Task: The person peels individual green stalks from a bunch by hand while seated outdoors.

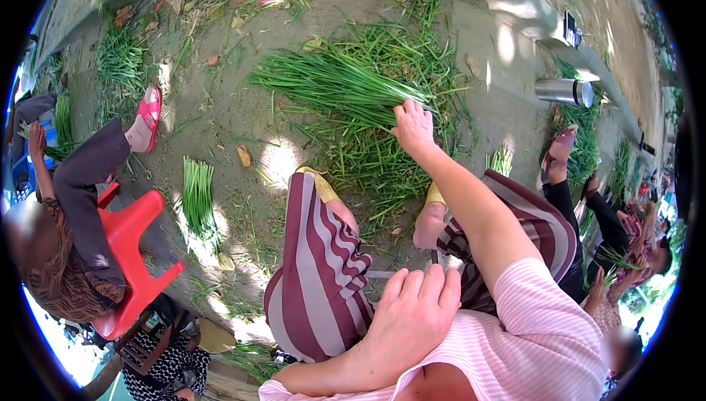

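My right hand (pixel 413 126) reaches forward with its fingers closed at the pale ends of a bundle of long green chives (pixel 331 81). The bundle lies across a wide heap of loose, tangled chives (pixel 382 158) on the ground in front of my feet. Close to my body, my left hand (pixel 413 313) is bent over between my knees, back upward, fingers together and curled down. What it grips, if anything, is hidden under it; a thin dark piece (pixel 434 256) shows just beyond the fingertips.
A tidy bunch of chives (pixel 197 199) lies left of my foot, near a red plastic stool (pixel 132 254) with a person seated on it. More chives (pixel 121 55) lie at the far left. A steel flask (pixel 565 92) lies right, beside a concrete curb (pixel 515 8). Other people sit at right.
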Available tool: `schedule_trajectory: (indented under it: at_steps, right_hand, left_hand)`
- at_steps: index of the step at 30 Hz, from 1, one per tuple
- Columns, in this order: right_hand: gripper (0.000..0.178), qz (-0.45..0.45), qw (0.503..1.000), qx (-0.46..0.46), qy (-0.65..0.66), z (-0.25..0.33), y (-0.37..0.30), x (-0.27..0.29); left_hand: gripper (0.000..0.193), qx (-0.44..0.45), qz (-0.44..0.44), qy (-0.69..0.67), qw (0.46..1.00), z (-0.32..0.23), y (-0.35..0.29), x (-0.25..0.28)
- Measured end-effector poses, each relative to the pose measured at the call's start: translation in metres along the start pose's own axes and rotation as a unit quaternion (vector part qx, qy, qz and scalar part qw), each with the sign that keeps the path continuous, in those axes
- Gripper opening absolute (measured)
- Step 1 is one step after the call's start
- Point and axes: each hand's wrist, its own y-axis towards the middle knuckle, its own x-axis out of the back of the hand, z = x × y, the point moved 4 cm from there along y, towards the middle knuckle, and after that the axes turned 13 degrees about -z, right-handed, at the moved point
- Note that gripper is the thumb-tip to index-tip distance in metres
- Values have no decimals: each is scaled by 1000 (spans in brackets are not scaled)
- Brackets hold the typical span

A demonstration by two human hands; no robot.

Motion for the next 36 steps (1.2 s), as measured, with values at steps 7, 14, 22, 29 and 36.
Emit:
schedule_trajectory:
  at_steps: [7,14,22,29,36]
  right_hand:
    - [28,-14,1000,-15,18,1,0,3]
    - [31,27,983,-90,160,-2,-6,-2]
    - [42,22,987,-121,101,13,-10,-16]
    - [26,3,997,-64,42,12,-10,-14]
    - [19,8,993,-52,106,18,-7,0]
  left_hand:
    - [44,-10,-6,13,1000,1,-5,3]
    - [44,-15,-12,16,1000,0,-8,3]
    - [44,-18,-22,35,999,2,-7,2]
    - [43,-15,-20,30,999,2,-6,2]
    - [43,-12,-9,23,1000,-1,-6,5]
